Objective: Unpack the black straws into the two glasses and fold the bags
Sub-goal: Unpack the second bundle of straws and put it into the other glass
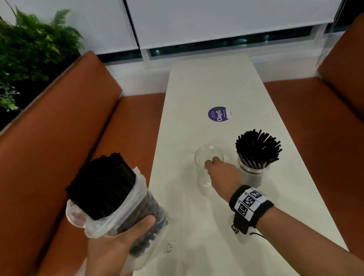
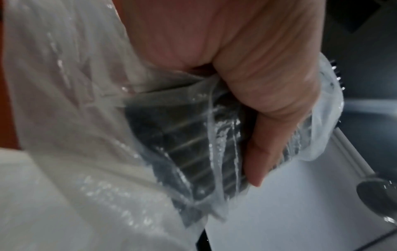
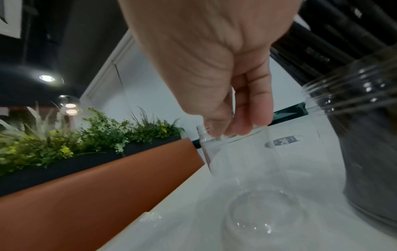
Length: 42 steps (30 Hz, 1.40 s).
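Holding a clear plastic bag point(image 1: 136, 201) of black straws point(image 1: 104, 182) up in the air, off the left edge of the white counter point(image 1: 207, 85), with the left hand point(image 1: 112, 250) wrapped round the bag's lower half, thumb across the front. Sticking out of the bag's open top, a thick bunch of straws, tilted up and away. Seen close in the left wrist view: left hand point(image 2: 253, 68) curled tight on the crinkly bag point(image 2: 71, 101), dark straws point(image 2: 193, 144) showing through the plastic. Pinching the near rim of the empty glass point(image 1: 208, 164) with the right hand point(image 1: 223, 174), fingertips curled over the edge, glass standing upright on the counter. Same pinch in the right wrist view: right hand point(image 3: 214, 59) reaching down, fingers point(image 3: 255, 108) on the rim of the empty glass point(image 3: 247, 169), one inside and the rest outside. Just to the right of the empty glass, a second glass point(image 1: 253, 170) packed full of black straws, fanned out at the top. Farther along the counter past the empty glass, a round purple sticker point(image 1: 218, 114). On both sides of the counter, orange-brown bench seats point(image 1: 54, 151). Behind the left bench, green leafy plants point(image 1: 6, 57). On the right wrist, a black band point(image 1: 250, 205) with black-and-white square marks.
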Motion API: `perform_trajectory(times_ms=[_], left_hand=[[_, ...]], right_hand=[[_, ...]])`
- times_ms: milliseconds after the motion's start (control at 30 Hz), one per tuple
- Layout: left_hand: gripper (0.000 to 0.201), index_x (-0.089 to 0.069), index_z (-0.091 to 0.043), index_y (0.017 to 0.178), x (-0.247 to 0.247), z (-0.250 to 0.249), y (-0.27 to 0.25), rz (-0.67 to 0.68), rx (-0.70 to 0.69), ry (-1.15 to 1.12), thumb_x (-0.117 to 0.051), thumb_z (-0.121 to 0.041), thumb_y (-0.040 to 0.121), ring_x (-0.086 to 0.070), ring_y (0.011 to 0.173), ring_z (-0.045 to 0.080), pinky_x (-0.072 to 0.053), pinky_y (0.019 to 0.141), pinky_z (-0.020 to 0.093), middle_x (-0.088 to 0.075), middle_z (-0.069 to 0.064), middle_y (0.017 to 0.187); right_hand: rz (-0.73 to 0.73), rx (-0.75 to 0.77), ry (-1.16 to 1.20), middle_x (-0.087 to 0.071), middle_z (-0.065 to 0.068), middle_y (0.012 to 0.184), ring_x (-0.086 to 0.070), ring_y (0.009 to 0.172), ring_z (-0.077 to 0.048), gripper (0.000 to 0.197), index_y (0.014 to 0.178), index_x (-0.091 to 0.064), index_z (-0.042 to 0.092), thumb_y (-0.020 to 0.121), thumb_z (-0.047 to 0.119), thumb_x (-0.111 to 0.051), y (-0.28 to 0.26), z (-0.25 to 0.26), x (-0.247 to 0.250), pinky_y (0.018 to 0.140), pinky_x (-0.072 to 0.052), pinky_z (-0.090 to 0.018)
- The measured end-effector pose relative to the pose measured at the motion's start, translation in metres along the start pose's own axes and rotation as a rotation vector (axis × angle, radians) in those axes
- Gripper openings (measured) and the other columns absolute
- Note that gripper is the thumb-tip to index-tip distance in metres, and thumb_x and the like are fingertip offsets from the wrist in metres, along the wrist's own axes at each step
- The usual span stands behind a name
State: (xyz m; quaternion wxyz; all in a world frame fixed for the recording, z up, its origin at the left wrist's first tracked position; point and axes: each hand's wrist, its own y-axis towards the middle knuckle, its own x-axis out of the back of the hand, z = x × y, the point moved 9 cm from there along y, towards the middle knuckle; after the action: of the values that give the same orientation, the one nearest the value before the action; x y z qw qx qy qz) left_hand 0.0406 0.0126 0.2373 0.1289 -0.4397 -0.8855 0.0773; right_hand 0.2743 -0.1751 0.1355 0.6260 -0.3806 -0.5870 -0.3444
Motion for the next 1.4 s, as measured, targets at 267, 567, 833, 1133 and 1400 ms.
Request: perform_trajectory(times_ms=[267,567,833,1133,1400], left_hand=[[0.034,-0.077,-0.022,0.079,-0.034,-0.001,0.061,0.301,-0.167,0.786,-0.104,-0.02,0.059,-0.076,0.059,0.01,-0.066,0.062,0.036,-0.08,-0.009,0.069],[0.035,-0.057,-0.028,0.089,-0.109,-0.016,0.091,0.523,-0.314,1.592,-0.086,-0.029,0.069,-0.069,0.081,0.016,-0.064,0.079,0.033,-0.065,-0.008,0.085],[0.043,-0.068,-0.022,0.122,-0.158,-0.041,0.079,0.562,-0.487,1.88,-0.081,-0.035,0.083,-0.069,0.085,0.021,-0.06,0.079,0.034,-0.068,-0.003,0.098],[0.058,-0.063,-0.017,0.132,-0.18,-0.052,0.07,0.583,-0.575,1.946,-0.081,-0.046,0.085,-0.07,0.095,0.022,-0.047,0.074,0.032,-0.07,0.002,0.11],[0.059,-0.064,-0.013,0.132,-0.211,-0.065,0.05,0.622,-0.696,1.981,-0.085,-0.04,0.084,-0.072,0.1,0.025,-0.051,0.078,0.034,-0.065,0.003,0.105]], right_hand=[[0.015,0.135,0.066,-0.067,0.006,0.075,-0.065,0.047,-0.015,0.044,0.088,-0.077,0.028,0.053,0.018,-0.101,-0.092,0.007,-0.003,0.036,-0.03,-0.024],[-0.156,0.061,0.462,-0.038,0.002,0.161,-0.043,0.143,-0.021,0.121,0.164,-0.025,0.023,0.068,0.048,-0.095,-0.114,-0.009,0.076,0.116,-0.038,-0.028],[-0.06,0.11,0.48,-0.041,-0.004,0.161,-0.042,0.145,-0.024,0.139,0.167,-0.015,0.014,0.06,0.048,-0.098,-0.072,0.017,0.041,0.118,-0.041,-0.034],[-0.079,0.018,0.736,-0.056,0.01,0.117,-0.062,0.105,-0.014,0.087,0.133,-0.051,0.025,0.056,0.043,-0.085,-0.056,-0.004,-0.011,0.083,-0.057,-0.029],[-0.083,0.023,0.766,-0.064,0.014,0.106,-0.062,0.098,-0.009,0.082,0.12,-0.059,0.036,0.048,0.06,-0.09,-0.044,-0.01,-0.032,0.08,-0.056,-0.025]])
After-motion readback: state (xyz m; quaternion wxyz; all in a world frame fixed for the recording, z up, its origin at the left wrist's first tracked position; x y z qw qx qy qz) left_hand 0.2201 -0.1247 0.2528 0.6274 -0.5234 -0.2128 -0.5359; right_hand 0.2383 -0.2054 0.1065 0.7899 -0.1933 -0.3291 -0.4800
